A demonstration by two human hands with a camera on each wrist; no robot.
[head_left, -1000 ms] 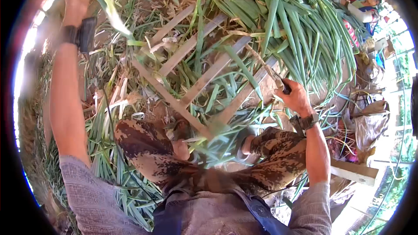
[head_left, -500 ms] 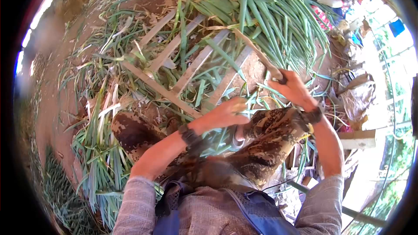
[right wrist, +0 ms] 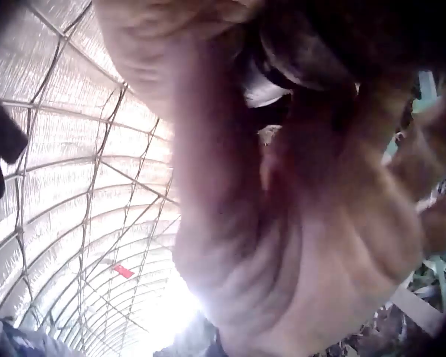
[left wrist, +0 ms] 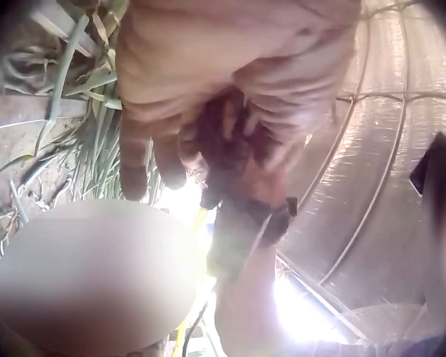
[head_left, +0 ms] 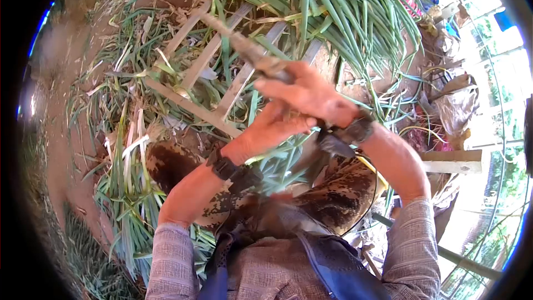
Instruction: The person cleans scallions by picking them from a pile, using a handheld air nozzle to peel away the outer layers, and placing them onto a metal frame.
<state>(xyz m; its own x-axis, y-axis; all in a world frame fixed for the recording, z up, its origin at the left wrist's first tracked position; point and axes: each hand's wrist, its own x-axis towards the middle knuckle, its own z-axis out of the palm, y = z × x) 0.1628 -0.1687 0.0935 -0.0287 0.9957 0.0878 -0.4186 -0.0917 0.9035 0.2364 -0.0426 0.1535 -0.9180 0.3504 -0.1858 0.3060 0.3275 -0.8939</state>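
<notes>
Wooden slats (head_left: pixel 189 105) lie under right hand (head_left: pixel 311 97) gripping knife (head_left: pixel 244 47).

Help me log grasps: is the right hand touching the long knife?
Touching. In the head view the right hand grips the long knife, fingers curled round its near end.

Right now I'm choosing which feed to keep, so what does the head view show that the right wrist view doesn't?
Only the head view shows the full length of the knife-like tool in the right hand, the green onion heap and the camouflage trousers. Only the right wrist view shows the arched netted roof overhead. Both show the right hand, wooden slats and loose leaves.
</notes>
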